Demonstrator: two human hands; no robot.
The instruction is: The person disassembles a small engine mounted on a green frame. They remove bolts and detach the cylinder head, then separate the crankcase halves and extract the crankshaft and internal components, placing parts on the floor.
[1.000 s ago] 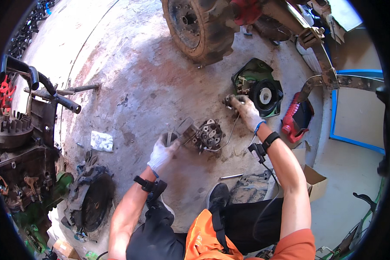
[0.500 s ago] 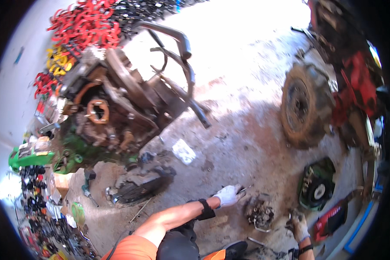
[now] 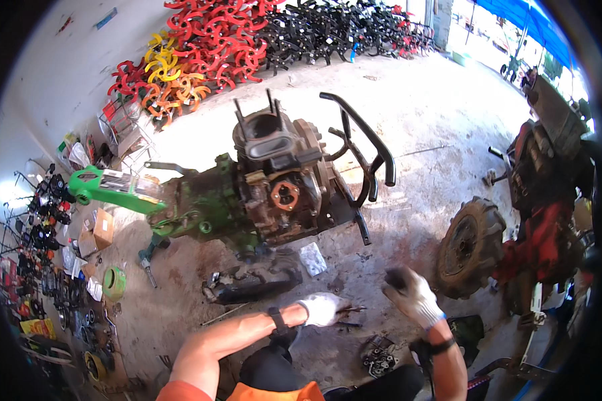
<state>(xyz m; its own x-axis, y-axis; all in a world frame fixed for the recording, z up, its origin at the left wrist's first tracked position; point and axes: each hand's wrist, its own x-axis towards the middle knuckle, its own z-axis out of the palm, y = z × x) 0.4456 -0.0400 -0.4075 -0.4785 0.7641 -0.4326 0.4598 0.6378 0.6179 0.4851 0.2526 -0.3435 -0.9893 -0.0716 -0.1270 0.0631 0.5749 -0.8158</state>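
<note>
Lower centre of the frame: your left hand (image 3: 322, 309), in a white glove, rests low over the concrete floor (image 3: 408, 120). Its fingers are curled around thin dark metal pieces (image 3: 346, 313) that stick out to the right; whether it grips them firmly, you cannot tell. A black band sits on that wrist.

Lower right of centre: your right hand (image 3: 413, 295), also white-gloved, is raised off the floor and closed around a small dark part (image 3: 396, 277), which is blurred, so its kind is unclear.

Between and below the two hands, at the bottom edge: a grey engine piece (image 3: 380, 353) with round holes lies on the floor.

Just above the left hand: a black curved cover (image 3: 251, 284) lies flat, and a small clear plastic bag (image 3: 312, 258) is just beside it to the right.

Centre of the frame: a stripped engine block (image 3: 281, 180), rusty and dark, joined to a green gearbox housing (image 3: 201, 207), with a black tubular bar (image 3: 368, 144) arching over its right side.

Right side: a lugged tyre (image 3: 469, 246) on a red tiller (image 3: 548, 200).

Left edge: boxes and small parts spread along the wall.

Top of the frame: heaps of red tine blades (image 3: 207, 40), yellow ones (image 3: 170, 83) and black ones (image 3: 328, 27).
</note>
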